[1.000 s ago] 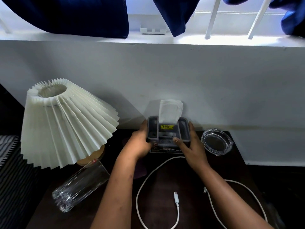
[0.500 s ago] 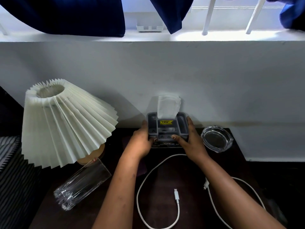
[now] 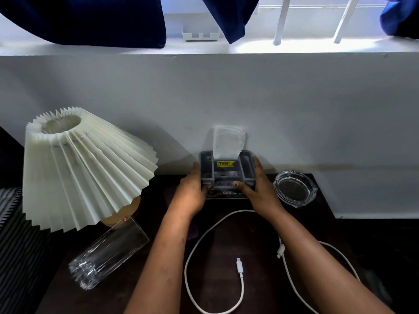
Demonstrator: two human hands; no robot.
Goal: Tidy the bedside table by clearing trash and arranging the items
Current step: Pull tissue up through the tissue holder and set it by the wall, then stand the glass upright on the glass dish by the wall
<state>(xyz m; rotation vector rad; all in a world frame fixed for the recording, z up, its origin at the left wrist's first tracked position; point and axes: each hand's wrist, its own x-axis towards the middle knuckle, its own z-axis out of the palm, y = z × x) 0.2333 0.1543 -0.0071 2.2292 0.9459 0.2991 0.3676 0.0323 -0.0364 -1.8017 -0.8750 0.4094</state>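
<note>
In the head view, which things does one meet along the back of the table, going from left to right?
lamp → left hand → tissue box → right hand → ashtray

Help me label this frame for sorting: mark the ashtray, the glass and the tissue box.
ashtray (image 3: pixel 294 189), head view, middle of its bowl.
glass (image 3: pixel 108 254), head view, middle of its side.
tissue box (image 3: pixel 225 163), head view, yellow sticker on top.
</note>
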